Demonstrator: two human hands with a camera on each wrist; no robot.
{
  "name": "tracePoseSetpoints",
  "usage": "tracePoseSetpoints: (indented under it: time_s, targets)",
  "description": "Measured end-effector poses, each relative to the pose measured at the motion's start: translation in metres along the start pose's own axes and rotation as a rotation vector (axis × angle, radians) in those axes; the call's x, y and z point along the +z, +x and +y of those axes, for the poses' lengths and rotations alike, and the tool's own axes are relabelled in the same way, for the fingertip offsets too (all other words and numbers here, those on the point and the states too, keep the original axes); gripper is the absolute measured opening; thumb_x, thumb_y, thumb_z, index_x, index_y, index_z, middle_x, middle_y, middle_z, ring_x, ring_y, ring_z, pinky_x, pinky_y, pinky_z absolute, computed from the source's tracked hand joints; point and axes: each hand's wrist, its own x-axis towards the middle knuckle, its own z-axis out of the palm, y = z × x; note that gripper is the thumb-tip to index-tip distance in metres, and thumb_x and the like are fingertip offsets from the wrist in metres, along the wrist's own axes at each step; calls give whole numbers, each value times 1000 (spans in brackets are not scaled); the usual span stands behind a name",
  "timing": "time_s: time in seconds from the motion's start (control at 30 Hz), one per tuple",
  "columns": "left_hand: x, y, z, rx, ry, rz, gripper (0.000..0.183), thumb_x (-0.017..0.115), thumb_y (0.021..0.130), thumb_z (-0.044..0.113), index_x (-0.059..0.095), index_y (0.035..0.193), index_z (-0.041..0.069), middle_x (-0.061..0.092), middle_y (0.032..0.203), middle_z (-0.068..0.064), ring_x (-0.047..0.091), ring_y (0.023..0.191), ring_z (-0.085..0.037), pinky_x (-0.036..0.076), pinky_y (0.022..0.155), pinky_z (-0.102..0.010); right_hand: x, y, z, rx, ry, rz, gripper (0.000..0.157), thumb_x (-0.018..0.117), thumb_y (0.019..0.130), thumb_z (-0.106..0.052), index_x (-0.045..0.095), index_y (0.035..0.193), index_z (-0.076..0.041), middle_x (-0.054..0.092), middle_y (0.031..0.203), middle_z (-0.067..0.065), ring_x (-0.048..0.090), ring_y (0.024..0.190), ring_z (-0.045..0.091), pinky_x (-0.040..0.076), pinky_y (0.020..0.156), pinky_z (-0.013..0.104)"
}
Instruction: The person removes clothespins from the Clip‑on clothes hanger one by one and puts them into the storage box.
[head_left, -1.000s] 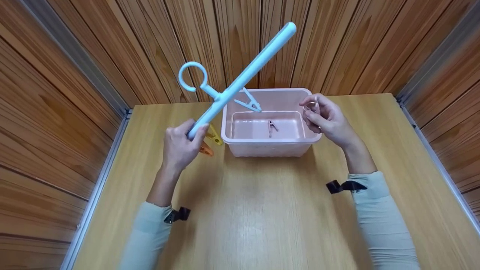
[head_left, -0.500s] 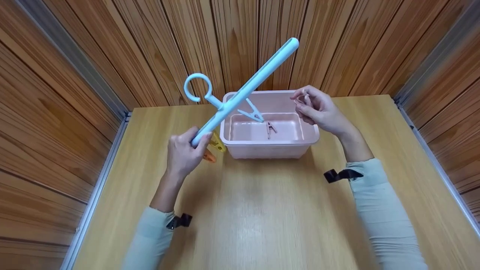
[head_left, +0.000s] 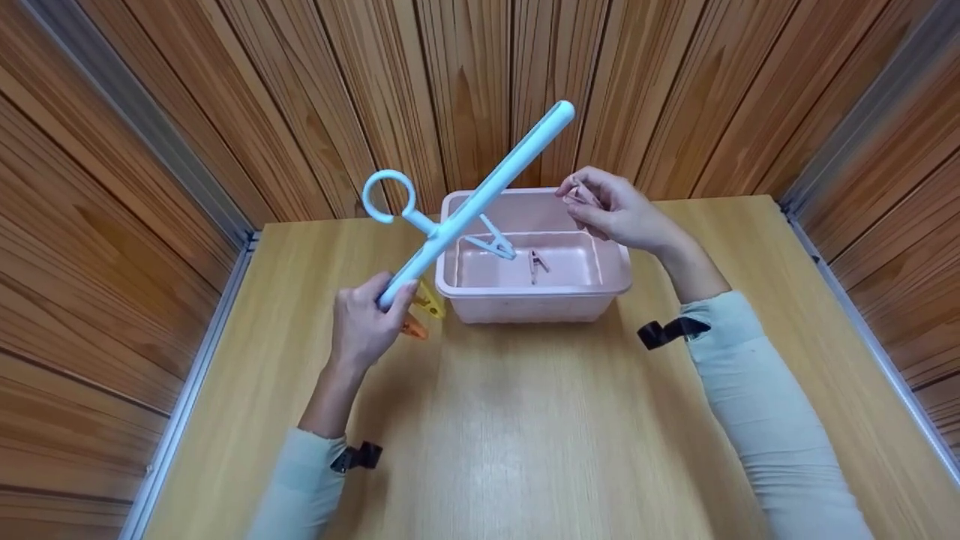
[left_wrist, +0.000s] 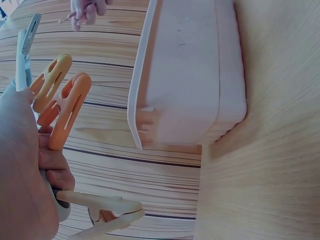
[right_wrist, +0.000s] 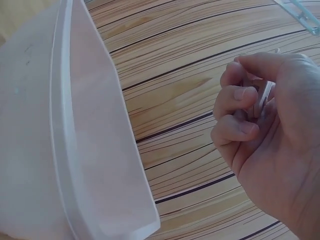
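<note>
My left hand (head_left: 364,322) grips the lower end of a light blue hanger (head_left: 491,187), held slanting upward to the right. Clipped along its bar are a blue clothespin (head_left: 495,244), a yellow clothespin (head_left: 429,301) and an orange clothespin (head_left: 414,327); the left wrist view also shows a cream clothespin (left_wrist: 117,205) below the fingers. Over the back right of a pink bin, my right hand (head_left: 622,216) pinches a pink clothespin (right_wrist: 261,97), partly covered by curled fingers. Another pink clothespin (head_left: 535,267) lies on the bin's floor.
The pink bin (head_left: 536,291) stands near the back of the wooden table (head_left: 495,435), against a wood-panelled wall (head_left: 472,82). Panelled side walls with metal edging flank the table. Each sleeve carries a black wrist strap (head_left: 667,330).
The hanger has lowered in the left hand. My right hand has moved left over the bin's back right corner with its clothespin, nearer the hanger. The view has shifted slightly.
</note>
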Motion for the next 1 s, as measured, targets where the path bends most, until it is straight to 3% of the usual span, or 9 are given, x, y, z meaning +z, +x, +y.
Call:
tracePoseSetpoints:
  time_s: [0.23, 0.47, 0.7, 1.0]
  targets:
    - [-3, -1, -7, -20, -17, 19, 27, 76, 108, 25, 77, 97, 0, 76, 75, -14, 65, 56, -14, 47, 53, -13, 6, 17, 7, 98, -63, -23, 28, 60, 116, -15, 61, 141, -1, 62, 90, 0, 52, 68, 6, 43, 59, 18]
    - [-3, -3, -10, -27, 14, 37, 28, 74, 108, 25, 77, 94, 1, 66, 67, -10, 54, 53, -7, 39, 51, -16, 9, 21, 16, 167, -105, -27, 39, 63, 114, -12, 59, 151, 0, 66, 95, 0, 59, 68, 7, 48, 59, 20]
    - [-5, -4, -10, -21, 19, 48, 28, 74, 108, 25, 74, 91, 2, 65, 67, -10, 52, 54, -6, 38, 51, -17, 8, 21, 22, 208, -48, 20, 53, 68, 112, -14, 52, 162, -4, 77, 116, 6, 77, 74, 10, 50, 56, 20]
    - [-4, -3, -12, -69, -17, 17, 27, 75, 109, 27, 77, 98, 2, 74, 75, -14, 61, 57, -12, 45, 53, -15, 8, 18, 26, 233, -22, 44, 57, 68, 113, -20, 49, 166, -8, 72, 147, 24, 83, 98, 7, 61, 70, 26]
